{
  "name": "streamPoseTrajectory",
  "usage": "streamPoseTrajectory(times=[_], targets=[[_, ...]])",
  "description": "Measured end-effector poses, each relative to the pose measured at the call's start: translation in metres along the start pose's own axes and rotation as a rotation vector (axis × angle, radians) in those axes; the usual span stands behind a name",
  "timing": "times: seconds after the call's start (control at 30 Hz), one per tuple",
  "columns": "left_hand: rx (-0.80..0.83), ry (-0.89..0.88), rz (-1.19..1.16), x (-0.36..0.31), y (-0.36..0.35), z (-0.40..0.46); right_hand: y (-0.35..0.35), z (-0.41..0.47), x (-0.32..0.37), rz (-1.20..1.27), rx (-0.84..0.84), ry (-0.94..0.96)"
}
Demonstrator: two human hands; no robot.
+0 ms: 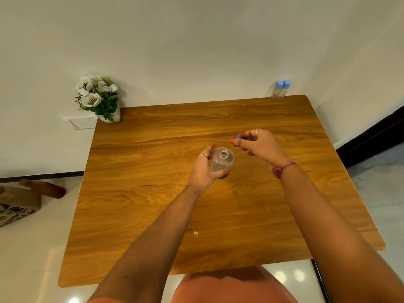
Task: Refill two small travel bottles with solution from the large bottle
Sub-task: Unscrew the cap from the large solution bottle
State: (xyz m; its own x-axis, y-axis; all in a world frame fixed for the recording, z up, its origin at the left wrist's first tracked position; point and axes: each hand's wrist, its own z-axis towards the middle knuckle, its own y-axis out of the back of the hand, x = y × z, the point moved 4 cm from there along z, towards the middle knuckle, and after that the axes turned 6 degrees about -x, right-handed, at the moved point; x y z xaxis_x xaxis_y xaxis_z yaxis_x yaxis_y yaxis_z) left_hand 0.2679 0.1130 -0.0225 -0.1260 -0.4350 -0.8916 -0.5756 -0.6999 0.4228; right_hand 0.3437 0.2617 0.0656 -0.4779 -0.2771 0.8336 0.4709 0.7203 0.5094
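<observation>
The large bottle [222, 162], clear and uncapped, stands upright near the middle of the desk [153, 215]. The left hand [204, 171] wraps its grip around the bottle's side. The right hand [259, 144], just beside it toward the right edge, pinches a blue cap [237, 141] in its fingertips. Two small travel bottles [281, 89] with blue caps stand together at the far right corner; a flower pot [98, 98] sits at the far left corner.
</observation>
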Motion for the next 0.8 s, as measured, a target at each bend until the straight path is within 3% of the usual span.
streamPoseTrajectory(times=[0.1,0.23,0.53,0.8], targets=[[0.08,0.041,0.003,0.009,0.002,-0.002,0.0,-0.005,-0.034,0.251,-0.098,-0.118],[0.123,0.093,0.133,0.031,0.016,-0.005,-0.016,-0.004,-0.072,0.116,-0.099,-0.167],[-0.05,0.215,0.004,0.053,0.048,-0.002,-0.054,-0.006,-0.115,-0.154,-0.093,-0.137],[-0.08,0.243,-0.008,0.06,0.059,0.0,-0.06,-0.008,-0.125,-0.117,-0.073,-0.148]])
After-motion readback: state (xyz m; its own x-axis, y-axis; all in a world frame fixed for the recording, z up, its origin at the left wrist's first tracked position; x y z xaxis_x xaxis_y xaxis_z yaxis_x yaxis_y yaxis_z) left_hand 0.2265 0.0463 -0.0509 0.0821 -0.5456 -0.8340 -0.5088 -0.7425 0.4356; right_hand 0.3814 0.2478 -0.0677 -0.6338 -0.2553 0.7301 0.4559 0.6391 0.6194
